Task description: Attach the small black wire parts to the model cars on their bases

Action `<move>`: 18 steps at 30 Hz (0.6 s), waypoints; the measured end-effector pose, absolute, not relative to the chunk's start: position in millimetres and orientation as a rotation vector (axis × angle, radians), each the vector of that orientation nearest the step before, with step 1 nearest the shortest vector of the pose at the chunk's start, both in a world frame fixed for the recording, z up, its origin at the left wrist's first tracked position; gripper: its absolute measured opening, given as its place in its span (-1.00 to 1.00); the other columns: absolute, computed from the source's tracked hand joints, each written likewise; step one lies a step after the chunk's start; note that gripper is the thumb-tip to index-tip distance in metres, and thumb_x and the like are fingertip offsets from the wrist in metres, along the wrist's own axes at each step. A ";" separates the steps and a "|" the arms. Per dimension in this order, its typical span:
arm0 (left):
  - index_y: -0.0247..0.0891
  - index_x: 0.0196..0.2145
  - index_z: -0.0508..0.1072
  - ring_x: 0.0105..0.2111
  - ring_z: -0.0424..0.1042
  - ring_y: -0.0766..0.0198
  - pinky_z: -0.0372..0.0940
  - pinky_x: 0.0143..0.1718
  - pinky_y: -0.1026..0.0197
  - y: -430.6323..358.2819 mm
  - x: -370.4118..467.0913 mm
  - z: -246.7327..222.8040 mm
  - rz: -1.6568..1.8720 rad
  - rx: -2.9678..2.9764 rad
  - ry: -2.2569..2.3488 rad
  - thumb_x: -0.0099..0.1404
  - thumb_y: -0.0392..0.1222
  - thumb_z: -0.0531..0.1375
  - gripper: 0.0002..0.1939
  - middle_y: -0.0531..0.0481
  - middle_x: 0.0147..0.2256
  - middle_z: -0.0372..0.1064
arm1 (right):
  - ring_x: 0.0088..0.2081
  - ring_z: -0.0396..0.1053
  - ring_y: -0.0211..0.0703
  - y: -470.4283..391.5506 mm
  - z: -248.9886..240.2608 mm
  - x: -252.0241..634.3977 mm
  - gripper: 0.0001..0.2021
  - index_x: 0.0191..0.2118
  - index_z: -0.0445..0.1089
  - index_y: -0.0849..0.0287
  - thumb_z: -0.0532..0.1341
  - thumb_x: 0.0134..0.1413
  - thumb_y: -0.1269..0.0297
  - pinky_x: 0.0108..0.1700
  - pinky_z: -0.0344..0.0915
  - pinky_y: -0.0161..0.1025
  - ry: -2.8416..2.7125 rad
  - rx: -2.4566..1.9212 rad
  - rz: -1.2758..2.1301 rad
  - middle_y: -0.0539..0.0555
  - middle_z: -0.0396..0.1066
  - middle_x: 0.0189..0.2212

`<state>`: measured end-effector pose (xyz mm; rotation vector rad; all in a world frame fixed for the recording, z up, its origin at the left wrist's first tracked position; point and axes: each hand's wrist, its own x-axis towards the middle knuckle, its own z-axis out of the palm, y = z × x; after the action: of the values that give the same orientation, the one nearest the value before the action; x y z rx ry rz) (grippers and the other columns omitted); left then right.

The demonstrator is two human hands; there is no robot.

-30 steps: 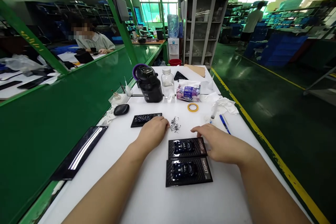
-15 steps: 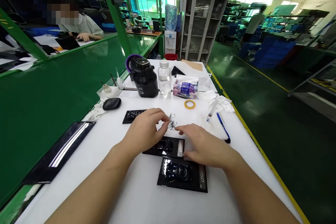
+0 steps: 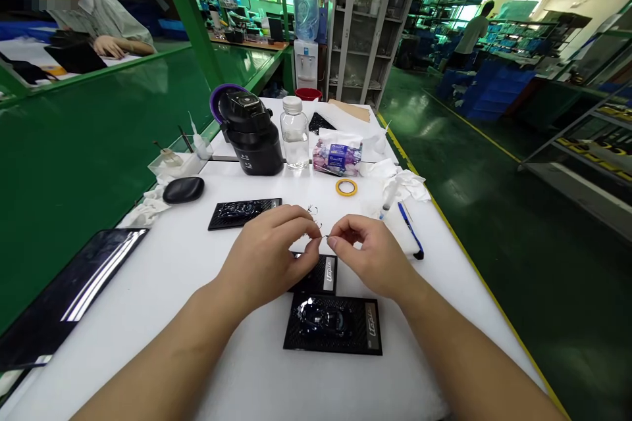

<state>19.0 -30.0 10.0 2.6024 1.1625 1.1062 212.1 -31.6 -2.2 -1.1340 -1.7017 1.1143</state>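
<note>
My left hand (image 3: 269, 253) and my right hand (image 3: 378, 256) meet above the table, thumb and forefinger pinched on each. A tiny thin black part (image 3: 324, 236) spans the gap between their fingertips; its exact kind is too small to tell. Just beyond lie several loose black parts (image 3: 313, 212), partly hidden by my fingers. Beneath my hands is a black display base (image 3: 316, 283) with a "Utopia" label, its car mostly covered by my left hand. Closer to me, a dark model car (image 3: 323, 319) sits on a similar base. Another model car (image 3: 241, 210) on its base lies beyond my left hand.
A black flask (image 3: 251, 138), a clear bottle (image 3: 295, 138) and a tissue pack (image 3: 337, 156) stand at the back. Yellow tape (image 3: 346, 187), a syringe (image 3: 390, 197) and a blue pen-like tool (image 3: 411, 230) lie right. A black case (image 3: 184, 190) is left. A co-worker (image 3: 108, 26) sits across.
My right hand has come up to my left and closed into a pinch. A tiny black part now shows between the fingertips. The view has shifted slightly right.
</note>
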 end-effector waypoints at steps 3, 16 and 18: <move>-0.25 -0.36 0.47 -0.34 0.43 0.25 0.36 -0.30 0.21 -30.6 19.7 10.4 1.099 2.575 1.175 0.29 -0.32 0.15 -0.89 -0.01 -0.34 0.46 | -0.37 0.33 -0.21 -31.3 -3.8 211.9 -0.94 -0.36 0.43 0.17 0.25 0.11 0.33 -0.28 0.25 -0.26 -1.694 -1.118 1.121 -0.04 0.40 -0.45; -0.25 -0.40 0.46 -0.38 0.38 0.31 0.30 -0.33 0.25 -32.1 16.6 12.2 1.016 2.480 1.140 0.23 -0.35 0.13 -0.88 0.03 -0.36 0.45 | -0.40 0.29 -0.26 -32.1 -4.9 209.5 -0.94 -0.39 0.42 0.17 0.24 0.11 0.36 -0.32 0.22 -0.30 -1.709 -1.090 1.135 -0.08 0.37 -0.47; -0.24 -0.40 0.45 -0.38 0.37 0.32 0.29 -0.33 0.26 -32.3 15.2 12.4 0.991 2.460 1.134 0.22 -0.35 0.13 -0.88 0.04 -0.36 0.44 | -0.40 0.29 -0.26 -32.2 -5.3 208.9 -0.94 -0.38 0.42 0.17 0.23 0.11 0.36 -0.31 0.23 -0.30 -1.716 -1.072 1.142 -0.08 0.37 -0.48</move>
<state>15.2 -32.3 12.4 2.4605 1.1342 0.9910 208.9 -32.2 -5.3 -1.0718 -1.7155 1.1416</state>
